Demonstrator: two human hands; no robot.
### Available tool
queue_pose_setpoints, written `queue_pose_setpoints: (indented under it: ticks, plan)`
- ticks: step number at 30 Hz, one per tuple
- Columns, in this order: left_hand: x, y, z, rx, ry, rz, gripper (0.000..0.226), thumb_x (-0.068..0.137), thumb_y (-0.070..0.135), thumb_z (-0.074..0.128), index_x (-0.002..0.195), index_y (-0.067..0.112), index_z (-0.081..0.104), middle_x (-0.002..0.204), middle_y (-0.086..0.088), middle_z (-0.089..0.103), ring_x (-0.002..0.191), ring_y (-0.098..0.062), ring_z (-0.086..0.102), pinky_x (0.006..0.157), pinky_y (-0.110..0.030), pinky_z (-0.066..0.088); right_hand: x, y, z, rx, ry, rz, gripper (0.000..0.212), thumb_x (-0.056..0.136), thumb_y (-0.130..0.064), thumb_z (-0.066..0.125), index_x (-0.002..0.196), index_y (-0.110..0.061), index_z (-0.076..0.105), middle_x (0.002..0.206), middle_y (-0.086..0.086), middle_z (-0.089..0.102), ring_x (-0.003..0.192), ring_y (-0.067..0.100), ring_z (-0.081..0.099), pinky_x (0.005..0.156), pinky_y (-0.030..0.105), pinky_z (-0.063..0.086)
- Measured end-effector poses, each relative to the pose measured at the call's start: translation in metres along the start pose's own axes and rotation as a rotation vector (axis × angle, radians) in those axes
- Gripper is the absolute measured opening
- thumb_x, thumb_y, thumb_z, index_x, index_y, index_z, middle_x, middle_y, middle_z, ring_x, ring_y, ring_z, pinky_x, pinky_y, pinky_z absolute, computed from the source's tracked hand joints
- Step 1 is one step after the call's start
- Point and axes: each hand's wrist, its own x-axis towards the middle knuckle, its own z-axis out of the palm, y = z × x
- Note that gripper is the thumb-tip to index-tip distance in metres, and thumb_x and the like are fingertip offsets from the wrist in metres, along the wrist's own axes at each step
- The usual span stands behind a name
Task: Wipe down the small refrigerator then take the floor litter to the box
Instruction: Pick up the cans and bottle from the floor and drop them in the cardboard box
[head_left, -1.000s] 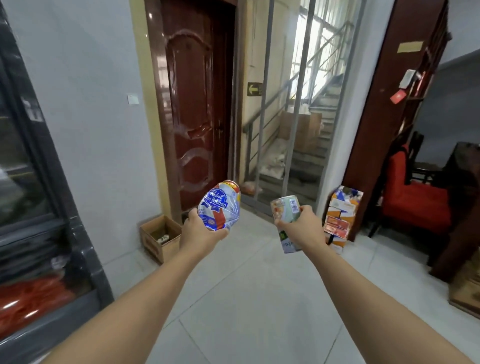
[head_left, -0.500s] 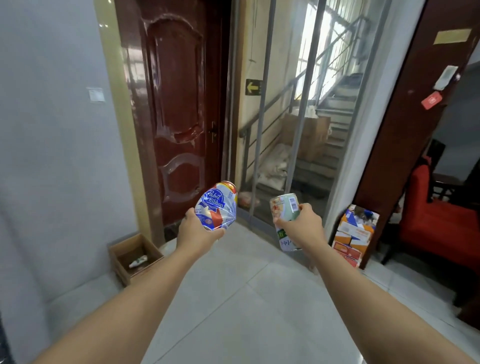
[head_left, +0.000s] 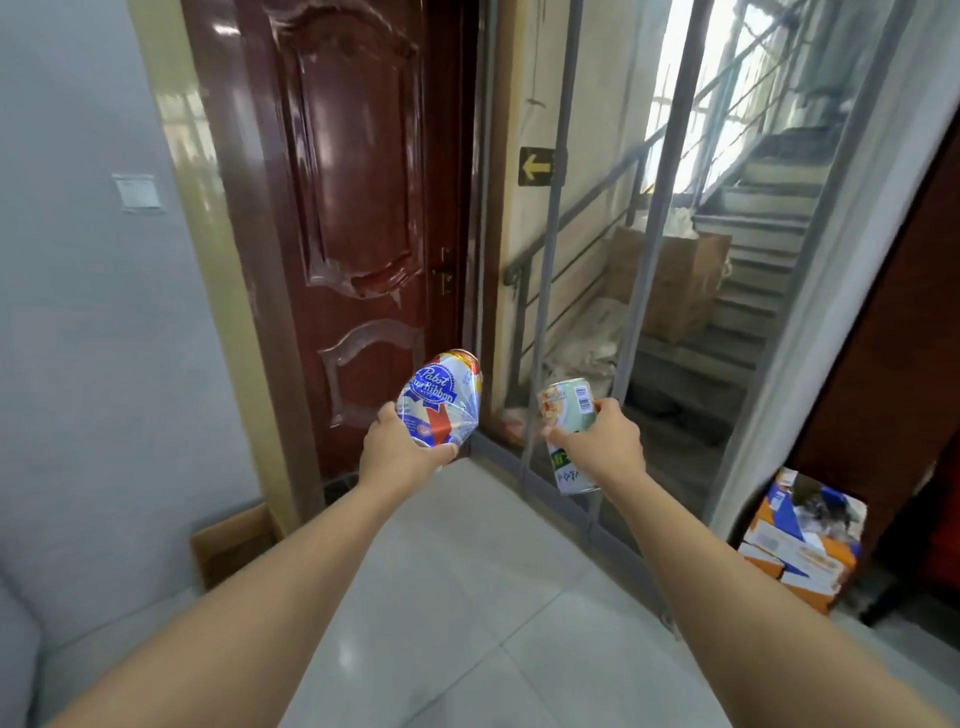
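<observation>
Cans (head_left: 441, 400) gripped, one per hand, above tile floor (head_left: 467, 597); cardboard box (head_left: 234, 540) by door.

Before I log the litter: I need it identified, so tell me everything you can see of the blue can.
The blue can is crushed metal, printed blue, white and red with "Pabst Blue Ribbon" lettering and an orange-red top rim. It tilts with its top up and to the right, held in the air by the left hand, which grips its lower end.
</observation>
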Motion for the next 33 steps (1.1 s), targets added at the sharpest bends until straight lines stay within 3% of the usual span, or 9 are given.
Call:
queue_pose_setpoints:
  ticks: [3, 7, 12, 17, 22, 28, 33]
  plan:
    - [0.043, 0.008, 0.037, 0.007, 0.051, -0.089, 0.085, 0.063, 0.040, 0.082, 0.129, 0.015, 0.035, 0.123, -0.006, 0.052, 0.109, -0.023, 0.055, 0.088, -0.037, 0.053, 0.070, 0.000, 0.007, -0.015, -0.071, -0.023, 0.060, 0.077, -0.040, 0.073, 0.122, -0.016, 0.041, 0.112, 0.008, 0.058, 0.092, 0.023, 0.063, 0.075, 0.037, 0.056]
    - [0.091, 0.015, 0.071, 0.000, 0.115, -0.154, 0.088, 0.063, 0.040, 0.082, 0.132, 0.016, 0.034, 0.125, -0.005, 0.052, 0.109, -0.021, 0.055, 0.081, -0.032, 0.052, 0.151, -0.003, 0.020, -0.056, -0.132, -0.072, 0.057, 0.077, -0.039, 0.073, 0.119, -0.015, 0.043, 0.113, 0.009, 0.059, 0.088, 0.021, 0.061, 0.069, 0.033, 0.053]
    - [0.144, 0.006, 0.088, -0.013, 0.195, -0.208, 0.087, 0.060, 0.035, 0.083, 0.131, 0.013, 0.038, 0.125, -0.006, 0.054, 0.109, -0.023, 0.056, 0.090, -0.039, 0.052, 0.228, -0.017, 0.063, -0.096, -0.216, -0.116, 0.064, 0.075, -0.040, 0.074, 0.124, -0.013, 0.043, 0.115, 0.009, 0.058, 0.098, 0.026, 0.062, 0.080, 0.040, 0.054]
    - [0.215, -0.016, 0.088, 0.041, 0.287, -0.299, 0.079, 0.063, 0.041, 0.081, 0.128, 0.012, 0.045, 0.121, -0.006, 0.058, 0.104, -0.022, 0.058, 0.075, -0.025, 0.044, 0.295, -0.041, 0.125, -0.091, -0.289, -0.192, 0.063, 0.074, -0.041, 0.075, 0.121, -0.014, 0.044, 0.113, 0.009, 0.060, 0.095, 0.026, 0.063, 0.077, 0.037, 0.054]
    - [0.296, -0.039, 0.080, -0.034, 0.377, -0.309, 0.079, 0.064, 0.036, 0.083, 0.128, 0.014, 0.041, 0.122, -0.003, 0.057, 0.090, -0.011, 0.050, 0.071, -0.022, 0.042, 0.361, -0.081, 0.189, -0.121, -0.350, -0.266, 0.060, 0.074, -0.041, 0.075, 0.116, -0.013, 0.043, 0.108, 0.009, 0.060, 0.091, 0.024, 0.062, 0.075, 0.036, 0.054]
    - [0.370, -0.066, 0.064, -0.024, 0.477, -0.370, 0.076, 0.063, 0.036, 0.083, 0.125, 0.014, 0.044, 0.118, -0.004, 0.060, 0.091, -0.016, 0.055, 0.075, -0.026, 0.047, 0.427, -0.130, 0.257, -0.135, -0.443, -0.339, 0.061, 0.073, -0.043, 0.075, 0.116, -0.013, 0.045, 0.110, 0.010, 0.061, 0.095, 0.026, 0.063, 0.069, 0.030, 0.046]
    - [0.418, -0.091, 0.050, 0.014, 0.584, -0.470, 0.075, 0.063, 0.037, 0.083, 0.122, 0.014, 0.044, 0.115, -0.004, 0.061, 0.087, -0.015, 0.055, 0.073, -0.026, 0.047, 0.468, -0.172, 0.329, -0.130, -0.575, -0.415, 0.057, 0.071, -0.044, 0.075, 0.111, -0.015, 0.047, 0.109, 0.008, 0.062, 0.095, 0.027, 0.063, 0.076, 0.036, 0.052]
